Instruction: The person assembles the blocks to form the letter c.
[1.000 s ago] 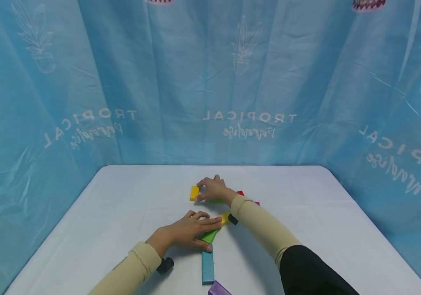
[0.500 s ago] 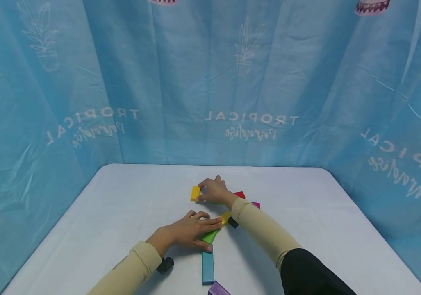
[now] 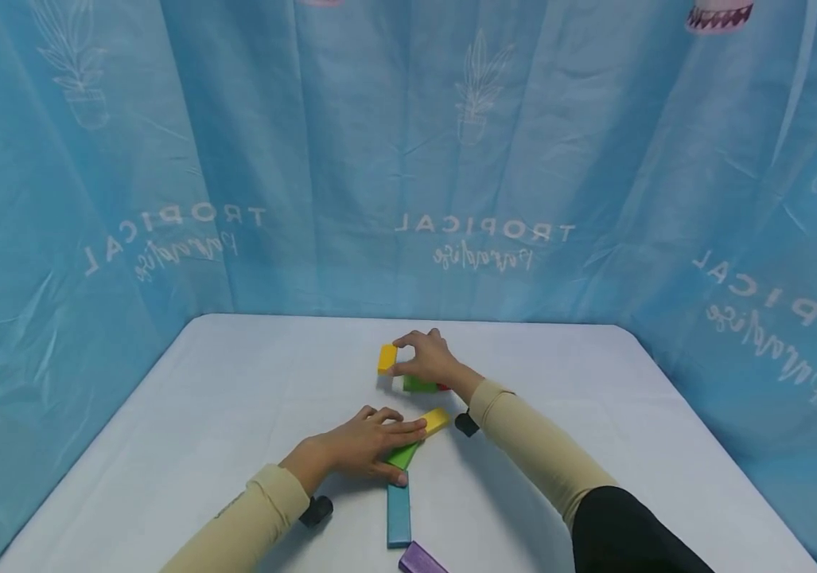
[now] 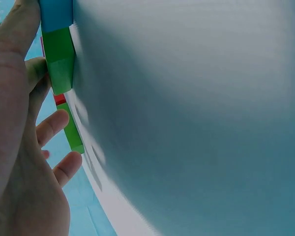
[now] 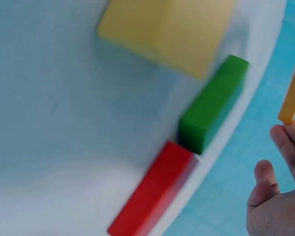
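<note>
My right hand (image 3: 431, 357) pinches a yellow-orange block (image 3: 387, 359) between thumb and fingers. The block's shadow falls apart from it on the cloth, and in the right wrist view this block (image 5: 293, 93) stands out against the blue curtain. My left hand (image 3: 354, 446) lies with spread fingers over a row of blocks. Its thumb touches the end of a blue block (image 3: 398, 517). A green block (image 3: 404, 456) lies under the hand, partly hidden, and the fingertips reach a yellow block (image 3: 437, 420) at the row's far end.
Beyond the row lie another green block (image 5: 214, 105) and a red block (image 5: 155, 191), end to end. A purple block (image 3: 421, 559) sits at the near edge of the head view. Blue curtains (image 3: 408, 159) enclose the white table (image 3: 272, 358).
My right hand has lifted the yellow-orange block off the table and shifted slightly away and to the right. The far green block shows more now. My left hand stays on the row.
</note>
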Demonstrator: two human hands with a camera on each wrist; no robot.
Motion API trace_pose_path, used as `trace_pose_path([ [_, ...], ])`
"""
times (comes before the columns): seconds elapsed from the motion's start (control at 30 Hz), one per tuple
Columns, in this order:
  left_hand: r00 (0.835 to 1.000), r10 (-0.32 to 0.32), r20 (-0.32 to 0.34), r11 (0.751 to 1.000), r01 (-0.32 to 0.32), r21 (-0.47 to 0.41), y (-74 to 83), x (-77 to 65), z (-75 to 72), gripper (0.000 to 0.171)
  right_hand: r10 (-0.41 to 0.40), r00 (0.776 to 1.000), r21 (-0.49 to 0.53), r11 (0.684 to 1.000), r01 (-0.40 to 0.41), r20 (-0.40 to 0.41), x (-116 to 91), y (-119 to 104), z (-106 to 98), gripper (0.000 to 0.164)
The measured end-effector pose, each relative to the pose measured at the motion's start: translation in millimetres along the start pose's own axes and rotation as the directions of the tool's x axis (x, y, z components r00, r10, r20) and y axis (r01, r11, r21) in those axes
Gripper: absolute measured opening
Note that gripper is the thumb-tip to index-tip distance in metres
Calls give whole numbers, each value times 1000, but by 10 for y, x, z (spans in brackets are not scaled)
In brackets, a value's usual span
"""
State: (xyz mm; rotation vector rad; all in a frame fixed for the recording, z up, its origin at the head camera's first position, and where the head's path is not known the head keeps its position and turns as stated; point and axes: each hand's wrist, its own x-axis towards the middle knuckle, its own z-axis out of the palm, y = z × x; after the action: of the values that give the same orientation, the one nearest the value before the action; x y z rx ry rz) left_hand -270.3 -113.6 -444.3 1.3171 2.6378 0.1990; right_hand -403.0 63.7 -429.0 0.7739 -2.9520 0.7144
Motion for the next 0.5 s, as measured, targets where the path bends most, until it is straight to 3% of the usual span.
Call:
trace_pose_path([
  [0.23,1000,-18,5,1000,18,17,-3,16,12,76,-68,997,82,994,71,-40,-313,89,-277,60],
  [0.5,999,-34,7,999,34,-6,-14,34,33,77,-107,994,190,975,111,-30,-934,187,-455,60],
])
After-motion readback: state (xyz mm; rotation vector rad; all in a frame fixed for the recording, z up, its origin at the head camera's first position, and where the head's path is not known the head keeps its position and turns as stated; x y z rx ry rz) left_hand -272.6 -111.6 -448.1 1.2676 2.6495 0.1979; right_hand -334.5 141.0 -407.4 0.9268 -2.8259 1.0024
